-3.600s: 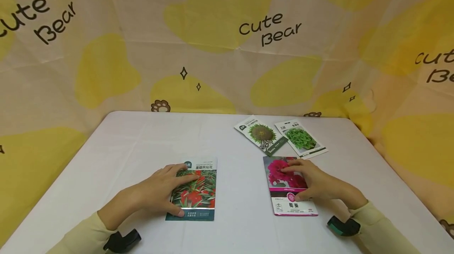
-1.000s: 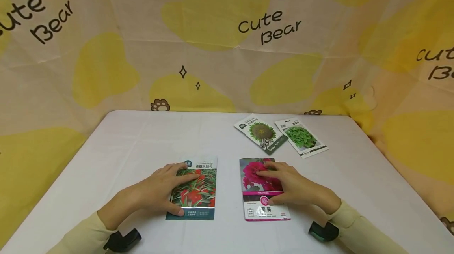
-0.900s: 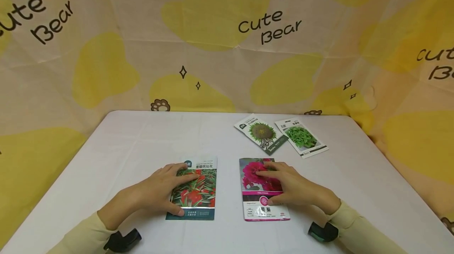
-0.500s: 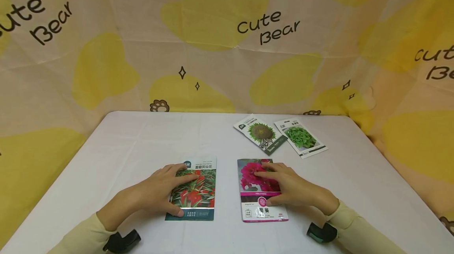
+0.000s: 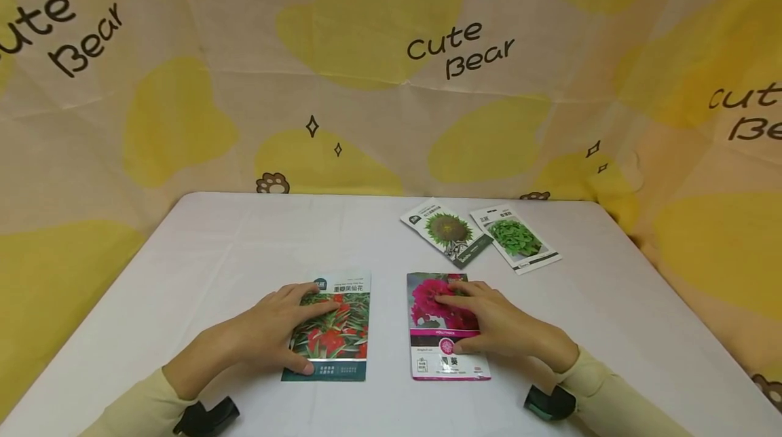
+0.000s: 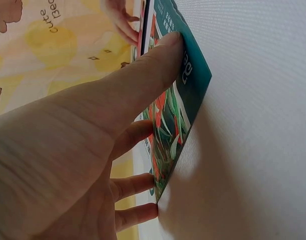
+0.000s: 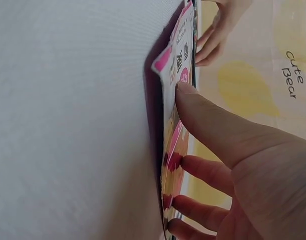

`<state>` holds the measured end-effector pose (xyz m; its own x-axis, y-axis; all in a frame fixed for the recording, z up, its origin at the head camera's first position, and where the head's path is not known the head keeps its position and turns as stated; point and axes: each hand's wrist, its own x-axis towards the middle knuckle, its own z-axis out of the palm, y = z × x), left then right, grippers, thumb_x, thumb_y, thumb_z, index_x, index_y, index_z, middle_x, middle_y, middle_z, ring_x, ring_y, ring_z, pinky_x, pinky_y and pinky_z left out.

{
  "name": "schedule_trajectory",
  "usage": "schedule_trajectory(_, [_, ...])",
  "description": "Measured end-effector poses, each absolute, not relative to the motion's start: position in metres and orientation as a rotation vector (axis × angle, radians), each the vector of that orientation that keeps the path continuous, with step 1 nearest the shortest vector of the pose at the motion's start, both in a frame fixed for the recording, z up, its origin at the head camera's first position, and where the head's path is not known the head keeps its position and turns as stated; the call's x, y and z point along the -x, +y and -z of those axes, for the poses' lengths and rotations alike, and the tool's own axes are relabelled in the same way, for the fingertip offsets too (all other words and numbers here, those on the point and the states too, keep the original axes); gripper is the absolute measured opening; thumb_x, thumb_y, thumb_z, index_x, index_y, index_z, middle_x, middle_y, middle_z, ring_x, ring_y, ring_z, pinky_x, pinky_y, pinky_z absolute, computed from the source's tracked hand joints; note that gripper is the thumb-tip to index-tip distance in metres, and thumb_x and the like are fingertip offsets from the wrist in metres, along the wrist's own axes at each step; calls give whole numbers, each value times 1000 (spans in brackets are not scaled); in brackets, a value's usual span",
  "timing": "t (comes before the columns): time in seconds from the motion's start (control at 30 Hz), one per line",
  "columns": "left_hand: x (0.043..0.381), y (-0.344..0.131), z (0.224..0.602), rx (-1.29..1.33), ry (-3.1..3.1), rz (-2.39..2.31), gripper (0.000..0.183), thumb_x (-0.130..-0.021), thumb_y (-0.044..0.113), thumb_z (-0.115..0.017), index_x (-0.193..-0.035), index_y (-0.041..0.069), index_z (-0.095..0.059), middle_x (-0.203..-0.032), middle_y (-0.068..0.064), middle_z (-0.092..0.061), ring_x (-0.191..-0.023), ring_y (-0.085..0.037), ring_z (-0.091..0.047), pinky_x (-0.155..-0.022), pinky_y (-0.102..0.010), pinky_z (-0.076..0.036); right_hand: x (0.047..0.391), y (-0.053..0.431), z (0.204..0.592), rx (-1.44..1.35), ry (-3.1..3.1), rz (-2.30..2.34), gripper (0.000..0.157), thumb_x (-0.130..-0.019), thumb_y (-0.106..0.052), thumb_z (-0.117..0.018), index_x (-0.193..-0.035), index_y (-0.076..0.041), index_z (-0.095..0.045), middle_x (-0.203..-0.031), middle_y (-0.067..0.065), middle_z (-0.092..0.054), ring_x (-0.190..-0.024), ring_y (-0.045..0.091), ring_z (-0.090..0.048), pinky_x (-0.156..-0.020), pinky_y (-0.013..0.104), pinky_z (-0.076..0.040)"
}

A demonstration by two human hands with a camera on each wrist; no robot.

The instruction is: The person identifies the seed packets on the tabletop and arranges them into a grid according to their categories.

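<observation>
Two seed packets lie face up, side by side, near the front of the table. My left hand (image 5: 263, 332) rests spread on the left one, a green seed packet (image 5: 348, 349) with red flowers; its thumb presses the dark lower band, as the left wrist view also shows. On the pink hollyhock seed packet (image 5: 430, 315) lie the fingertips and thumb of my right hand (image 5: 501, 325), covering part of its right side. In the right wrist view, the near corner of the hollyhock seed packet (image 7: 165, 62) stands slightly off the cloth.
Farther back to the right lie a sunflower seed packet (image 5: 447, 230) and a leafy-green seed packet (image 5: 516, 240), touching or slightly overlapping. White cloth covers the table (image 5: 256, 233). A yellow patterned curtain (image 5: 342, 50) hangs behind its far edge.
Under my right hand, the hollyhock packet has slid left from below the leafy-green packet, closer to the green packet. My left hand has stayed in place on its packet.
</observation>
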<state>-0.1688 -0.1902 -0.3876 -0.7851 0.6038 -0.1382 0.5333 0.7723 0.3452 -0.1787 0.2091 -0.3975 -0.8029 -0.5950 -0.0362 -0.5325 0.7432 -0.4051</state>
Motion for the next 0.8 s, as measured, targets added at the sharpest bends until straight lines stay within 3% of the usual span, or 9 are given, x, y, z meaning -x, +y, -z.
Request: schedule_trajectory(0.8, [169,-191,388,-875,2712,-436,95,-71,64,-82,-153,32,-45,-157,-19,-37,-143,-47,-36,-110,-71,-32,179,209,400,913,2773,576,79,-79,-49,-83,-147,-20,-55,-156,17,-43,-142,46,-38,-110,70,-34])
